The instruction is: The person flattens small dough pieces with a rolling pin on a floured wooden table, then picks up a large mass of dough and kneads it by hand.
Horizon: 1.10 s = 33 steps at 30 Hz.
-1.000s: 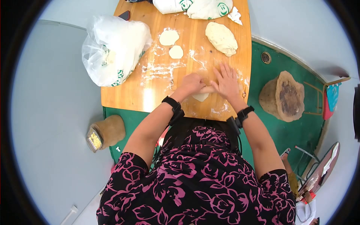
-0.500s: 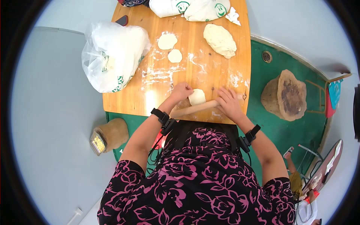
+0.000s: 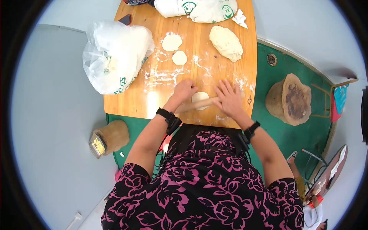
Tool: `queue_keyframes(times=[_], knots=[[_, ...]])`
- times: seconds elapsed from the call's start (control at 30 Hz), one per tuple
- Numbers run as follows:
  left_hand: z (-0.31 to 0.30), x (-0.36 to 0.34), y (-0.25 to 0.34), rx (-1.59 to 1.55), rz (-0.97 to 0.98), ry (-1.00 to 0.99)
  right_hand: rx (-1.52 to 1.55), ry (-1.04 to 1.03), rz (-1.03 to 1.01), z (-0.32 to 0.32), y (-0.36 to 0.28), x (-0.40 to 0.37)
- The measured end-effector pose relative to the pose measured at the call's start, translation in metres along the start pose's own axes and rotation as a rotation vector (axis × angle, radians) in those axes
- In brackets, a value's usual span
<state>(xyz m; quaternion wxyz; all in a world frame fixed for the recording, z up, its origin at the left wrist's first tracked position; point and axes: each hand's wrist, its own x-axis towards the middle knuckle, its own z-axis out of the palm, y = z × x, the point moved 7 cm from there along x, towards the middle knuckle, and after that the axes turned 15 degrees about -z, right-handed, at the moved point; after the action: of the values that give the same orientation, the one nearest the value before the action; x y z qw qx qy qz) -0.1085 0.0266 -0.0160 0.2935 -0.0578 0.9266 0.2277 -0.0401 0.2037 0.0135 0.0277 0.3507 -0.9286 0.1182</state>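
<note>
On the table, a small flat dough round (image 3: 200, 99) lies partly under a wooden rolling pin (image 3: 197, 105). My left hand (image 3: 185, 90) is closed at the round's upper left edge, its fingers curled and seeming to pinch the dough. My right hand (image 3: 229, 99) rests flat over the pin's right end, fingers stretched out and spread. Farther off are two rolled dough rounds, a larger one (image 3: 171, 42) and a smaller one (image 3: 179, 58). A big lump of dough (image 3: 226, 43) sits at the back right.
The floury wooden table (image 3: 130, 105) carries a large plastic bag (image 3: 119, 57) at left, a dark phone-like object (image 3: 125, 20) and white bags (image 3: 213, 10) behind. Log stools stand left (image 3: 117, 136) and right (image 3: 297, 99). Another person's leg (image 3: 294, 168) shows at lower right.
The rolling pin has moved forward onto the dough round. My right hand has gone forward and slightly left with it, fingers spreading; my left hand has shifted slightly forward.
</note>
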Motion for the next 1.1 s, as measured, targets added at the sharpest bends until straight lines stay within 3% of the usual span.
queue_keyframes(times=[0.1, 0.23, 0.4, 0.5, 0.63, 0.73, 0.93, 1.03, 1.1], knots=[[0.007, -0.006, 0.0, -0.002, 0.036, -0.074, 0.021, 0.002, -0.038, 0.0, -0.015, -0.025], [0.01, -0.014, 0.015, 0.05, 0.051, -0.118, -0.012, 0.035, 0.033, 0.001, 0.013, 0.015], [0.011, -0.011, 0.014, 0.041, 0.121, 0.014, 0.022, 0.062, -0.035, 0.002, 0.018, 0.023], [0.011, -0.017, 0.016, 0.034, 0.142, 0.055, 0.175, -0.017, -0.109, -0.018, -0.008, -0.011], [0.014, -0.029, 0.015, 0.014, 0.18, 0.153, 0.174, 0.068, -0.058, -0.008, -0.006, -0.046], [0.017, -0.024, 0.016, 0.035, 0.222, 0.109, 0.186, 0.108, -0.072, -0.009, -0.004, -0.055], [0.022, -0.014, 0.02, -0.046, 0.125, -0.097, 0.213, 0.102, -0.1, -0.015, -0.001, -0.057], [0.035, -0.018, 0.033, 0.013, 0.213, -0.394, 0.234, 0.112, -0.104, -0.019, -0.003, -0.054], [0.039, -0.025, 0.044, 0.006, 0.215, -0.455, 0.235, 0.104, -0.115, -0.021, -0.004, -0.052]])
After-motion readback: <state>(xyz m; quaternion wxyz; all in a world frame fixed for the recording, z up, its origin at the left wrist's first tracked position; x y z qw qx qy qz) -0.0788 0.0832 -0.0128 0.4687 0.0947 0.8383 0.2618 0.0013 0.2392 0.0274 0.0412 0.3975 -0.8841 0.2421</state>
